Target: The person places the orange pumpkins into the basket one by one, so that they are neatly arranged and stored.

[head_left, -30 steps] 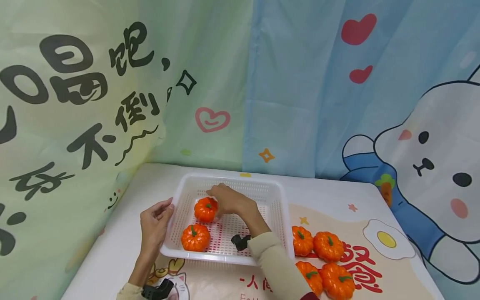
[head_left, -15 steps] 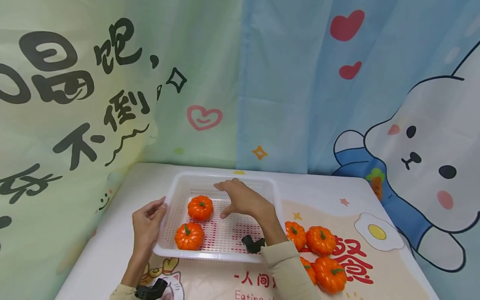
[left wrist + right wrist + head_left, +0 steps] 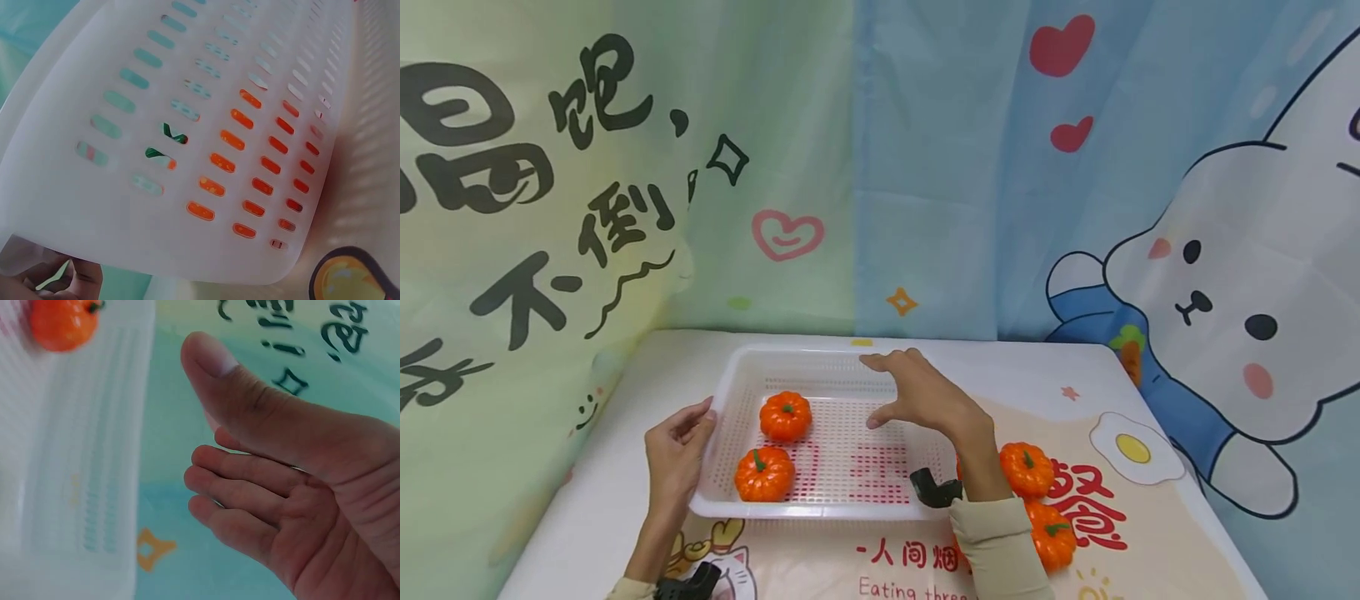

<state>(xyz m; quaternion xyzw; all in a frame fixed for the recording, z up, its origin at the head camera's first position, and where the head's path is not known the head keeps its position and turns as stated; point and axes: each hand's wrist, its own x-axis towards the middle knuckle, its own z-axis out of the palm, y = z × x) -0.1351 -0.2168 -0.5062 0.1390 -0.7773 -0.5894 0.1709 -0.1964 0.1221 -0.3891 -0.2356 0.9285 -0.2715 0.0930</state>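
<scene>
A white perforated plastic basket (image 3: 835, 510) stands on the table with two small orange pumpkins in its left part, one toward the back (image 3: 786, 417) and one toward the front (image 3: 764, 474). My left hand (image 3: 676, 457) holds the basket's left rim between thumb and fingers; in the left wrist view, orange shows through the wall slots. Above the basket's right side hovers my right hand (image 3: 928, 396), thumb and fingers spread apart and holding nothing. The right wrist view shows that palm (image 3: 312, 531) bare, with a pumpkin (image 3: 64, 324) beyond in the basket.
Several more pumpkins lie on the table to the right of the basket, including one at the back (image 3: 1027, 469) and one nearer (image 3: 1052, 535); my right forearm and sleeve (image 3: 1000, 542) partly hide the others. A printed cloth curtain (image 3: 925, 167) hangs behind the table.
My right hand has let go of the back pumpkin inside the basket and moved up and right, fingers spread. The left hand stays at the rim. The head view has turned slightly right.
</scene>
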